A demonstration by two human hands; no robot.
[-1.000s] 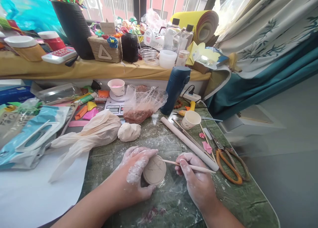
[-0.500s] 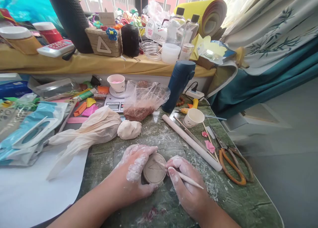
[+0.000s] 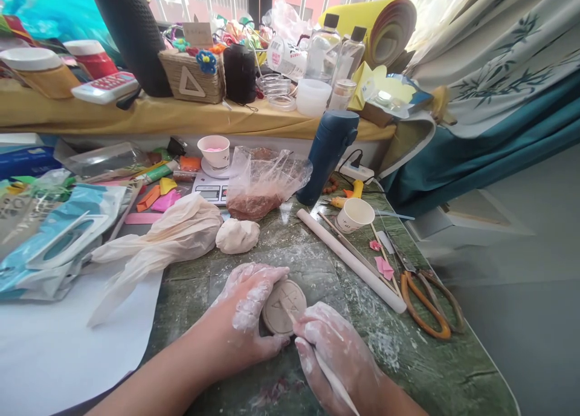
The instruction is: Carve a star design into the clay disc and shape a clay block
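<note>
A round grey clay disc (image 3: 277,317) lies flat on the dark green tabletop, with star-like lines scratched into its face. My left hand (image 3: 247,301), dusted white, curves around the disc's left side, fingers at the far edge and thumb at the near one. Pinched in my right hand (image 3: 338,343) is a slim, pale pointed clay tool (image 3: 333,380). Its upper end rests on the disc's face right of the middle, and its other end sticks out below the palm. A lump of white clay (image 3: 237,236) sits just beyond my left hand.
A white rolling pin (image 3: 351,260), thin sticks, a paper cup (image 3: 354,215) and orange-handled scissors (image 3: 428,301) lie to the right. Farther back stand a blue flask (image 3: 327,156), bagged brown clay (image 3: 254,204) and a scale (image 3: 211,193). A crumpled plastic bag (image 3: 181,228) lies left.
My right hand has swung the tool steeper and shifted slightly toward me. More scratched lines now show on the disc. My left hand stays around it.
</note>
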